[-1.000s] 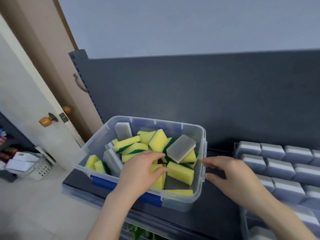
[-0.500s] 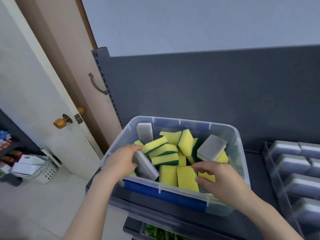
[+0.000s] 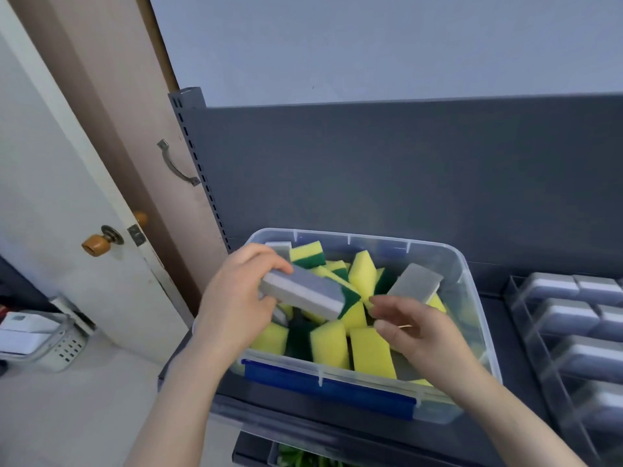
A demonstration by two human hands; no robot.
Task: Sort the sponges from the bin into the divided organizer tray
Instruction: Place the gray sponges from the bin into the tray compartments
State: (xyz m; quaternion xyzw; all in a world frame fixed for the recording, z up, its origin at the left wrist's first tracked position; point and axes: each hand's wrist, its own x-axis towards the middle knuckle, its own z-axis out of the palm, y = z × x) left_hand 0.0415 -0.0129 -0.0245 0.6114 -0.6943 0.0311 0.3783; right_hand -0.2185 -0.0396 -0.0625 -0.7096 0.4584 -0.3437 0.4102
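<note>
A dark grey shelf (image 3: 499, 318) carries a clear bin (image 3: 470, 298) with a blue latch (image 3: 330, 387) on its near side. Just to its right is a clear divided tray (image 3: 521, 318). Behind both rises a dark grey back panel (image 3: 404, 180) with a slotted post (image 3: 190, 146) at its left edge, and above that is a pale wall (image 3: 371, 45).

The left hand (image 3: 236, 299) grips one end of a grey sponge (image 3: 303, 293) between thumb and fingers and holds it level above the bin, over the other sponges. The right hand (image 3: 419, 332) is over the bin's right half with its fingers loosely bent and nothing in them. Its fingertips are just beside the sponge's free end; whether they touch it is unclear.

The bin holds a jumble of yellow sponges (image 3: 371, 352) with green backs, some on edge. A second grey one (image 3: 414, 281) lies tilted on top at the right. The tray's compartments hold rows of grey sponges (image 3: 553, 288), blurred toward the frame edge.

To the left a white door (image 3: 50, 163) with a brown knob (image 3: 92, 246) stands open, and a metal handle (image 3: 175, 166) is fixed to the tan surface beside it. A white basket (image 3: 57, 348) with boxes in it sits on the pale floor (image 3: 84, 416). Something green (image 3: 303, 461) shows on a lower level beneath the shelf.
</note>
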